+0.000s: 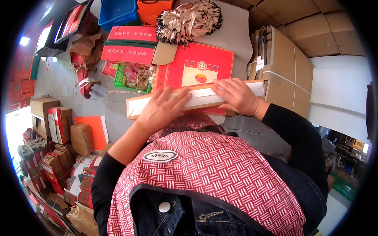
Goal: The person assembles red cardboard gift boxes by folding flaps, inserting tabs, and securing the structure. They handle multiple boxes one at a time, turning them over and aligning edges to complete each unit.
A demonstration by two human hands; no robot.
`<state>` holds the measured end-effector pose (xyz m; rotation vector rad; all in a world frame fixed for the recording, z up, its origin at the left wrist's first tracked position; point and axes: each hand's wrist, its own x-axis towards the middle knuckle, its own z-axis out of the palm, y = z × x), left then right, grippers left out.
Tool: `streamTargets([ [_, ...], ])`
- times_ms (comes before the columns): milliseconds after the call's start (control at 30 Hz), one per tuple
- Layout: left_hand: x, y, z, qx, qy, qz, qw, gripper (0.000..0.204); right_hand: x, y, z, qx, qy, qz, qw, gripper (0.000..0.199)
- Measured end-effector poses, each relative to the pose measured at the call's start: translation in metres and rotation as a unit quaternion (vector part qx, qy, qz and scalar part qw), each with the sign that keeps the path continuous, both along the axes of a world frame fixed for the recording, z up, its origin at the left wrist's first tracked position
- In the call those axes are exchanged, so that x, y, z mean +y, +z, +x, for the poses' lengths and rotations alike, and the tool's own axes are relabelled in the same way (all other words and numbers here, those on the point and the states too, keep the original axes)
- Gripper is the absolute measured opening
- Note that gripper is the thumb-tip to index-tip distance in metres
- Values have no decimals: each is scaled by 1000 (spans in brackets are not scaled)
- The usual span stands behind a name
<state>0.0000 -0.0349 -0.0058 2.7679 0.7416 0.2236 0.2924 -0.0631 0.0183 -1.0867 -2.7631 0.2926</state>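
A long shallow cardboard box piece [199,100] with a white inner face and tan edges lies crosswise in front of me. My left hand [167,105] rests on its left half, fingers stretched over the white face. On the right half, my right hand [238,96] has its fingers across the far edge and its thumb on the near side, gripping it. Just beyond lies a large red gift box panel [220,63] with a cream and gold printed middle, its near part hidden by the white piece.
Bunched cream ribbons [189,23] lie behind the red panel. A green basket [130,78] of ribbon pieces and red cartons [128,49] stand at left, a blue crate [118,13] behind. Flattened cartons [287,70] are strapped upright at right. Packed bundles [59,165] crowd the lower left.
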Motion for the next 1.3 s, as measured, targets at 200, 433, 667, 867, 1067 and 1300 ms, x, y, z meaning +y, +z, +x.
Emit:
streamTargets([
  [200,-2,-7,0,-15,6,10,1000,67,-1,2,-1,26,-50,-14,998,73],
  [433,-5,-2,12,80,86,10,993,84,-5,1,5,-39,-66,0,997,87],
  [667,18,16,19,123,56,-72,988,89,16,4,18,-94,-70,-43,992,81],
  [867,65,52,-41,43,172,-161,971,87,72,49,45,415,-312,116,847,46],
  [1067,85,121,-112,-82,277,-126,949,84,-9,-250,78,686,-575,-187,404,42],
  [1300,57,156,-286,-239,532,-249,773,63,66,-229,-218,705,-225,-615,273,53],
])
